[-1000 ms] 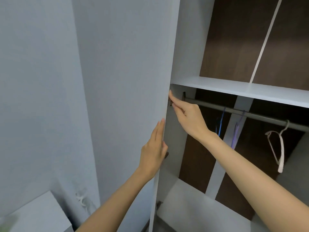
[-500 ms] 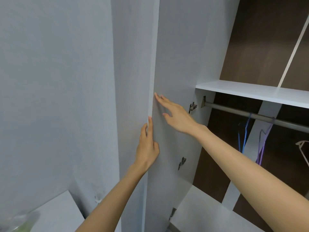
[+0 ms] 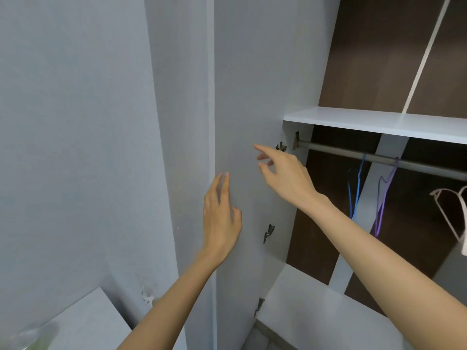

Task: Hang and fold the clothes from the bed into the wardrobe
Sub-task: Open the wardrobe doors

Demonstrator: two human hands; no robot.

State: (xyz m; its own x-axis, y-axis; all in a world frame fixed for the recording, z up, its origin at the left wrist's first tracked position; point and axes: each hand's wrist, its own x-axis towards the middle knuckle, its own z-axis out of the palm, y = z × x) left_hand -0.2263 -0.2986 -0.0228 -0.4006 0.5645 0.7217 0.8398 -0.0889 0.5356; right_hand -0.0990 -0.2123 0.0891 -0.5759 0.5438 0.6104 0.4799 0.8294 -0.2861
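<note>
The wardrobe's grey door [image 3: 242, 79] stands swung wide open, its inner face toward me. My left hand [image 3: 221, 218] is raised in front of that face with straight fingers, near the door's outer edge. My right hand [image 3: 283, 175] hovers open closer to the hinge side, fingers spread, holding nothing. Inside, a metal rail [image 3: 379, 159] runs under a white shelf [image 3: 374, 122]. On the rail hang a blue hanger [image 3: 355, 190], a purple hanger [image 3: 382, 198] and a pale pink hanger [image 3: 452, 215]. No clothes are in view.
A grey wall [image 3: 70, 147] fills the left. A white cabinet top [image 3: 83, 322] sits at the lower left with a blurred green thing on it. A lower white shelf [image 3: 316, 311] lies inside the wardrobe. Metal hinges [image 3: 268, 232] stick out along the door.
The door has swung further open to the left. Both hands have come off its edge and now sit in front of its inner face, and my view has shifted right.
</note>
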